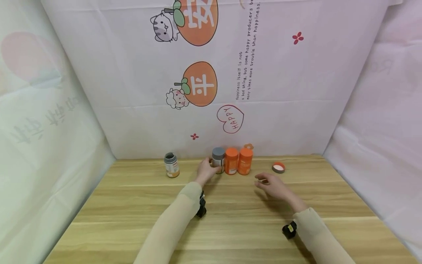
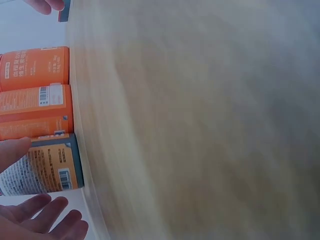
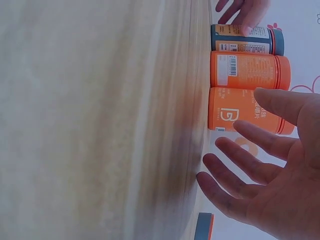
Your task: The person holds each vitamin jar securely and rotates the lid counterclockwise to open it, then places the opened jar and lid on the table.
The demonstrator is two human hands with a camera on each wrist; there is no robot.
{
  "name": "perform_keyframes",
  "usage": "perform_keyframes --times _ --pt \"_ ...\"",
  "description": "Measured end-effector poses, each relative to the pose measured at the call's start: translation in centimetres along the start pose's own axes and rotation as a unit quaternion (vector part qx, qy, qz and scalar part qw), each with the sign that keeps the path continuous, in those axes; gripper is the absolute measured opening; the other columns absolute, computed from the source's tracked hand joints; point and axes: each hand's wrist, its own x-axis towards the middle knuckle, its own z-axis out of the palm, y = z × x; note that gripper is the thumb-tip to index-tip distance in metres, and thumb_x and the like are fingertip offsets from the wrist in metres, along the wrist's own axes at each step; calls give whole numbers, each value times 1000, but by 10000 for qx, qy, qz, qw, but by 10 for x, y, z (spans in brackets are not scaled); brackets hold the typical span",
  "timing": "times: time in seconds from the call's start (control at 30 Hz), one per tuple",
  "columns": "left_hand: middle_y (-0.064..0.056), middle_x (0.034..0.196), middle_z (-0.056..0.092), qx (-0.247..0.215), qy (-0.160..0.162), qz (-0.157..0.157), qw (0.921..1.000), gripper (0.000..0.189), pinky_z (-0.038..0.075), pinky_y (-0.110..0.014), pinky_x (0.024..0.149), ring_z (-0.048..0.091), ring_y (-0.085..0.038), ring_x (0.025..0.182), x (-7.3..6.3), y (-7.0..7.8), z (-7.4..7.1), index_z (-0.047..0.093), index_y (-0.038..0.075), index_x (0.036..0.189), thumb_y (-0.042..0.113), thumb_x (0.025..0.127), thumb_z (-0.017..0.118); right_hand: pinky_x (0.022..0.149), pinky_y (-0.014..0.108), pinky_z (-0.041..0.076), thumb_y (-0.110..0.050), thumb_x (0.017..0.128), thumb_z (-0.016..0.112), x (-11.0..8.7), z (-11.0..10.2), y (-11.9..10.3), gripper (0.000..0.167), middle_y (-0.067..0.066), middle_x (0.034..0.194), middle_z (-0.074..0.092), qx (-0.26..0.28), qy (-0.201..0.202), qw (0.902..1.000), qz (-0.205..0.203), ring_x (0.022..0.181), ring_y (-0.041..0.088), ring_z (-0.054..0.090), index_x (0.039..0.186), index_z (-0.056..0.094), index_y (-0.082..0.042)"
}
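My left hand [image 1: 210, 167] is at the left side of a grey-lidded bottle [image 1: 218, 159] that stands upright at the back of the wooden table [image 1: 230, 220]. In the left wrist view the thumb [image 2: 14, 151] lies against this bottle [image 2: 50, 169], while the fingers [image 2: 47, 214] stay straight and a little apart from it. Two orange bottles [image 1: 231, 161] [image 1: 245, 161] stand right beside it in a row. My right hand [image 1: 262, 180] hovers open over the table in front of them, fingers spread [image 3: 240, 160], holding nothing.
A second grey-lidded bottle [image 1: 171, 165] stands alone at the back left. A loose orange-rimmed lid [image 1: 278, 167] lies on the table right of the row. Printed cloth walls enclose the table at the back and both sides.
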Motion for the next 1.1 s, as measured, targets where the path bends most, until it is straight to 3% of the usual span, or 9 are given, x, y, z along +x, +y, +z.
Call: perform_keyframes --times 0.37,0.67,0.83,1.1 --pt "-17 121 60 -259 159 -62 9995 55 46 -46 93 57 -32 110 0 6 7 52 3 124 25 79 76 92 50 47 -33 95 55 -1 1 -1 47 23 127 57 39 -61 9999 120 113 40 56 128 54 1" --pt "-17 121 61 -439 232 -45 9988 52 46 -46 95 57 -33 111 0 4 10 55 3 121 22 78 77 92 50 47 -33 95 56 -2 0 1 48 23 126 57 107 -57 9999 110 112 40 56 128 53 3" --pt "-16 113 64 -467 347 128 9982 51 50 -43 87 60 -30 103 2 -1 11 57 3 114 25 74 80 91 49 47 -34 95 56 -1 1 3 49 23 126 58 74 -32 9999 71 111 40 57 128 53 3" --pt "-16 114 64 -649 405 34 9971 47 48 -45 90 59 -31 106 1 -1 10 58 4 112 18 73 81 92 49 47 -32 95 56 0 2 4 48 23 126 58 92 -15 9999 96 111 40 57 128 53 3"
